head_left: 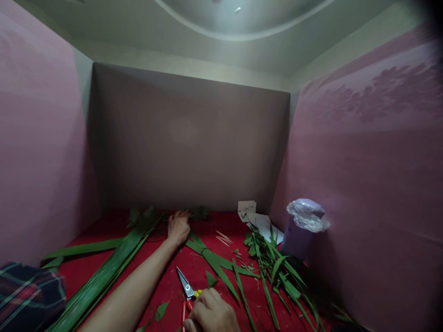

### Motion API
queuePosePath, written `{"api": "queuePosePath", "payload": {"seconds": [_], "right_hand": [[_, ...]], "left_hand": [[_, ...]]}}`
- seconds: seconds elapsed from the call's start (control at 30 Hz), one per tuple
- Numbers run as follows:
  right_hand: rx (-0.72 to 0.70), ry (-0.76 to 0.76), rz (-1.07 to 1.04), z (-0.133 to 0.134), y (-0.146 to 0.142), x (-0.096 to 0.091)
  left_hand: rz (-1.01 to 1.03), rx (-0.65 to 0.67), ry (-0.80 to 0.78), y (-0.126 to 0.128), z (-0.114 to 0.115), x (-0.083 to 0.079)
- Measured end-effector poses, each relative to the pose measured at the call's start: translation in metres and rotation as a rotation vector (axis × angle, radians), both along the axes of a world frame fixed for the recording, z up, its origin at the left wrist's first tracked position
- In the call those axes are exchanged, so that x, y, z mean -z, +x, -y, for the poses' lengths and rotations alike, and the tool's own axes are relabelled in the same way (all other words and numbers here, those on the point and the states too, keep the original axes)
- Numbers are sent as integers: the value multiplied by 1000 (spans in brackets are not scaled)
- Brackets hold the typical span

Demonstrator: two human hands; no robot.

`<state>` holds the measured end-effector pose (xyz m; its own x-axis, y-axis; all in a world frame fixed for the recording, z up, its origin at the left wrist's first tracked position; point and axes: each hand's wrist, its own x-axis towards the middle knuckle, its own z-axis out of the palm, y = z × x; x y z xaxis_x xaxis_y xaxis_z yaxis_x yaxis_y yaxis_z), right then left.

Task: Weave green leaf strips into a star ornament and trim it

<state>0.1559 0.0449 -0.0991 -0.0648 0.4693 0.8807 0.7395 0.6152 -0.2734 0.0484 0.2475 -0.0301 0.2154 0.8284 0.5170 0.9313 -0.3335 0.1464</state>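
Note:
My left hand (pixel 179 227) reaches to the far side of the red cloth (pixel 162 265), its fingers bent around what looks like a dark green leaf (pixel 200 212); the fingertips are partly hidden. Long green leaf strips (pixel 211 258) lie crossed just right of that hand. Close to me, my right hand (pixel 213 311) is closed around the handles of small shears (pixel 187 288) with red and yellow handle parts. Their blades point away from me and slightly left, close together. A small cut leaf (pixel 161 311) lies left of the shears.
Long broad leaves (pixel 114 265) run along the left. A heap of leafy stems (pixel 277 272) covers the right side. Thin wooden sticks (pixel 224 237), white paper (pixel 265 226) and a purple container (pixel 300 235) topped with clear plastic stand or lie farther back. Pink walls (pixel 363 198) flank the cloth.

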Motion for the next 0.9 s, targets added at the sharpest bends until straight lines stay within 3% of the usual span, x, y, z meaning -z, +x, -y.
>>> {"api": "queuePosePath", "payload": {"seconds": [0.23, 0.67, 0.9], "right_hand": [[-4, 4, 15, -1, 0, 2], [-23, -15, 2, -1, 2, 1], [-36, -22, -5, 1, 2, -2]], "left_hand": [[-86, -21, -43, -3, 0, 3], [-129, -84, -7, -19, -7, -5], [-111, -104, 36, -15, -1, -8]]}}
